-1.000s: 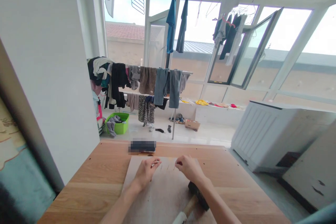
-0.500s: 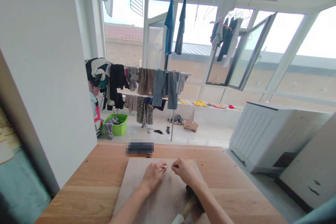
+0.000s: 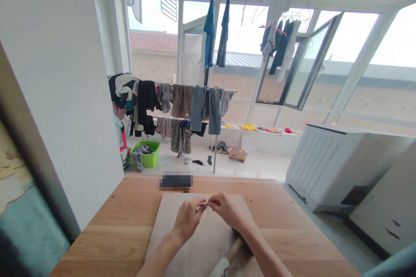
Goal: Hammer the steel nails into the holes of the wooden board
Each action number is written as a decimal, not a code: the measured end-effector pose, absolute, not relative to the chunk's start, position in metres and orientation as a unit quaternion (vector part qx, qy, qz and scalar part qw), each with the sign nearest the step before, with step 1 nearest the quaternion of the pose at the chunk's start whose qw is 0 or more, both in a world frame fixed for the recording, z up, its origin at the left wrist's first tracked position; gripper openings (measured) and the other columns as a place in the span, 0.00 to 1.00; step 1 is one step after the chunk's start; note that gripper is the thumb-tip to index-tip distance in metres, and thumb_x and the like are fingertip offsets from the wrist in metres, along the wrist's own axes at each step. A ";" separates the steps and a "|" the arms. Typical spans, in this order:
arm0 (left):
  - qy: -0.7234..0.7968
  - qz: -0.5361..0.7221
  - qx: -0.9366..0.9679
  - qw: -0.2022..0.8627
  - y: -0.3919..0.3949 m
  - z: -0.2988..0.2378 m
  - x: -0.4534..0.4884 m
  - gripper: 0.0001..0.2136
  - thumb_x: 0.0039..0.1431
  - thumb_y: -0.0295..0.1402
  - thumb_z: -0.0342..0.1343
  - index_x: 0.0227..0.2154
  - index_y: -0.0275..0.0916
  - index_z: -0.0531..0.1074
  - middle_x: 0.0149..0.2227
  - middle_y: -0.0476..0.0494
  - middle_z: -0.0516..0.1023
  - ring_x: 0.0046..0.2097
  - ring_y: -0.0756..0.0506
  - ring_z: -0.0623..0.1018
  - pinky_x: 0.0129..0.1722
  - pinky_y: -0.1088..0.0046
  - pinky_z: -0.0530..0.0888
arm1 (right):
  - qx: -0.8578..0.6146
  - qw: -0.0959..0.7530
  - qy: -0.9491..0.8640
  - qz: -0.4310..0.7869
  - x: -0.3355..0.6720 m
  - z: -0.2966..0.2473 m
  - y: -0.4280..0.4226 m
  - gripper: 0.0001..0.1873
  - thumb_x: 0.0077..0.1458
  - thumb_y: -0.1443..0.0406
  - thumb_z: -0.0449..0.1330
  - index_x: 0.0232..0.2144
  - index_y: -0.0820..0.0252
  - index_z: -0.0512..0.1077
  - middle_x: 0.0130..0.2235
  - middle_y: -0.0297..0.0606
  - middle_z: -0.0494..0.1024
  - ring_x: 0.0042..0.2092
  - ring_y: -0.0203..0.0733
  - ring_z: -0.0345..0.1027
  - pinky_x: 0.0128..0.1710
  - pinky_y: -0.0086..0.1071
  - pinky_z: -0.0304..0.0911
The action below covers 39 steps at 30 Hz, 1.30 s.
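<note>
My left hand (image 3: 190,216) is closed in a pinch on a small shiny silvery piece (image 3: 204,203), too small to name. Against it, the fingertips of my right hand (image 3: 225,208) pinch together; what they hold, if anything, is hidden. Both hands are above a pale board (image 3: 169,231) lying on the wooden table. Under my right forearm lies a mallet (image 3: 238,244) with a dark head and a wooden handle whose grip end is whitish; the forearm covers part of the head.
The wooden table (image 3: 107,225) has a blurred dark object (image 3: 176,181) at its far edge. Beyond stand a loaded clothes rack (image 3: 182,101) and a green basket (image 3: 151,160). A white ribbed cabinet (image 3: 320,160) is at the right, a white wall (image 3: 61,95) at the left.
My right hand has moved left, so its fingertips now meet those of my left hand at the silvery piece. Before, a small gap separated them. The view has shifted slightly.
</note>
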<state>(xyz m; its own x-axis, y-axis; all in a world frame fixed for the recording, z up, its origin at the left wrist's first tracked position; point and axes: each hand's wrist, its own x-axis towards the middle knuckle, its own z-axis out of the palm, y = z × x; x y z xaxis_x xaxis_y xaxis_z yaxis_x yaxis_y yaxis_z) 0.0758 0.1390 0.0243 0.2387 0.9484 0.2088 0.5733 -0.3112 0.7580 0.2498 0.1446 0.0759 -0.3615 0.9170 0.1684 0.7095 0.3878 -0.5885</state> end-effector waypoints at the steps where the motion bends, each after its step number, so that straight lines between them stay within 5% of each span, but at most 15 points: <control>1: 0.522 0.329 0.742 0.263 0.135 0.024 0.075 0.15 0.66 0.41 0.49 0.46 0.46 0.78 0.43 0.44 0.84 0.47 0.41 0.81 0.43 0.73 0.73 | -0.506 0.247 -0.796 0.222 0.246 0.074 0.142 0.13 0.53 0.68 0.57 0.21 0.60 0.78 0.20 0.31 0.73 0.25 0.34 0.62 0.25 0.26 0.49; 12: 0.514 0.381 0.716 0.278 0.112 0.005 0.064 0.16 0.67 0.42 0.47 0.48 0.45 0.77 0.45 0.42 0.83 0.48 0.41 0.81 0.39 0.73 0.74 | -0.490 0.305 -0.778 0.248 0.222 0.054 0.126 0.14 0.55 0.66 0.56 0.23 0.61 0.79 0.22 0.32 0.75 0.29 0.37 0.66 0.30 0.27 0.54; 17: 0.550 0.369 0.691 0.289 0.105 -0.006 0.056 0.18 0.66 0.45 0.47 0.50 0.45 0.76 0.45 0.42 0.84 0.38 0.42 0.83 0.39 0.71 0.75 | -0.491 0.311 -0.769 0.266 0.222 0.039 0.121 0.13 0.55 0.67 0.55 0.22 0.62 0.77 0.21 0.30 0.71 0.27 0.35 0.62 0.28 0.26 0.53; 22: 0.551 0.327 0.713 0.284 0.102 -0.011 0.053 0.16 0.67 0.43 0.47 0.47 0.46 0.78 0.45 0.43 0.84 0.46 0.41 0.82 0.40 0.73 0.74 | -0.502 0.303 -0.762 0.275 0.220 0.019 0.116 0.14 0.55 0.67 0.56 0.21 0.64 0.76 0.20 0.30 0.69 0.26 0.35 0.61 0.27 0.27 0.52; 39: 0.557 0.291 0.732 0.265 0.098 0.004 0.057 0.17 0.65 0.33 0.47 0.50 0.44 0.76 0.45 0.44 0.83 0.47 0.43 0.81 0.44 0.74 0.74 | -0.489 0.319 -0.765 0.271 0.215 0.014 0.112 0.13 0.57 0.69 0.56 0.29 0.61 0.81 0.29 0.39 0.83 0.32 0.41 0.73 0.33 0.28 0.60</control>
